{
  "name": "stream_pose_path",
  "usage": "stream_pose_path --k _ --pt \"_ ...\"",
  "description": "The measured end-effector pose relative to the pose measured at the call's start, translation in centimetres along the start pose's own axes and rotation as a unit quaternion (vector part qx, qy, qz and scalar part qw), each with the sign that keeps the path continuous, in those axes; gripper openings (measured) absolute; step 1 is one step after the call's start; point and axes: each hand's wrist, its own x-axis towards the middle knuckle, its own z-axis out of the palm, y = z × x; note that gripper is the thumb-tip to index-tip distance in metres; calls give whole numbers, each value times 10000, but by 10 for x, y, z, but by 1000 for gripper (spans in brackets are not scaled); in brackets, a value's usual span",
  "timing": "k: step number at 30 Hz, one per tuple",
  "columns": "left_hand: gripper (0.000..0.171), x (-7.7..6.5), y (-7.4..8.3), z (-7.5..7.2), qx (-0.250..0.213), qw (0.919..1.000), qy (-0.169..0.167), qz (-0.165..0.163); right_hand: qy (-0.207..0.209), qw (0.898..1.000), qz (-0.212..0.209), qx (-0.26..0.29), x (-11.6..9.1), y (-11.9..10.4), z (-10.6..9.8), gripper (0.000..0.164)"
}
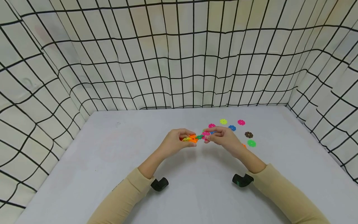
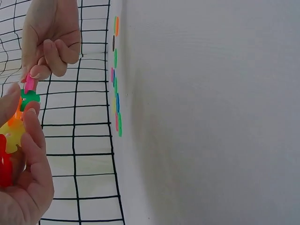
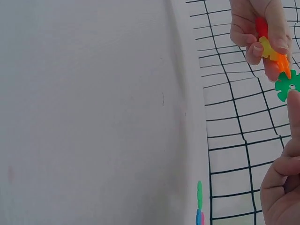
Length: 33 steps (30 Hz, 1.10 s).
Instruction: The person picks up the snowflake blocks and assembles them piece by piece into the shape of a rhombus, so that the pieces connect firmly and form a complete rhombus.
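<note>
My left hand (image 1: 174,141) grips a short chain of notched plastic snowflake discs, joined edge to edge at angles. Its red disc (image 2: 5,161) sits deepest in the palm, followed by a yellow disc (image 3: 267,48), an orange disc (image 1: 193,138) and a green disc (image 3: 286,85) at the far end. Between thumb and fingers my right hand (image 1: 225,138) pinches a pink disc (image 2: 30,82), whose edge meets the green one. Both hands are raised over the table, close together. Fingers partly cover the red and yellow discs.
On the white table (image 1: 112,161), loose discs lie scattered behind and right of my right hand, among them a yellow one (image 1: 223,121), a blue one (image 1: 232,128), a brown one (image 1: 248,134) and a bright green one (image 1: 251,143). Black-gridded white walls (image 1: 181,68) enclose the table's back and sides.
</note>
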Motion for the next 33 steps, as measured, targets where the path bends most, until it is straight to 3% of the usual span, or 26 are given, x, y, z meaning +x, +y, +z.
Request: stream_pose_path --k 5,13,22,33 --pt "34 1 -5 0 -303 9992 -65 -250 -254 9985 -384 -307 3 1 -4 40" --pt "34 0 -12 -3 -669 9970 124 -370 -94 9958 -631 -664 9 0 -23 35" --pt "40 -2 -6 -6 -930 9942 149 -514 123 9931 -597 -1004 7 -3 -44 36" --pt "40 -1 -9 -9 -906 9939 240 -577 297 9845 -623 -1612 7 4 -66 34"
